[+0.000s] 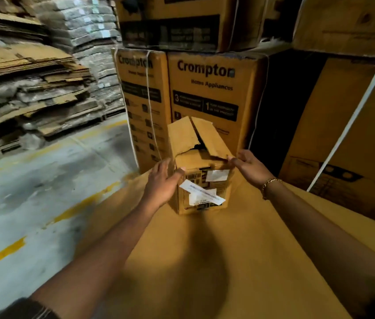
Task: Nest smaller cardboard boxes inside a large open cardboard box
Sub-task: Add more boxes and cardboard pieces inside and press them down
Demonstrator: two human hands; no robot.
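A small cardboard box (pixel 202 166) with torn top flaps and white labels on its near face stands on a broad flat cardboard surface (pixel 239 261). My left hand (pixel 162 180) lies flat against the box's left side, fingers straight, thumb on the front edge. My right hand (pixel 248 165) touches the box's upper right corner with its fingertips, beside the loose right flap. A gold bracelet circles my right wrist. No large open box shows in this view.
Stacked printed cartons (pixel 207 88) rise just behind the small box, strapped with white bands. More big cartons (pixel 354 134) stand at right. Piles of flattened cardboard (pixel 27 88) fill the left. Grey concrete floor with yellow lines (pixel 32 192) runs along the left.
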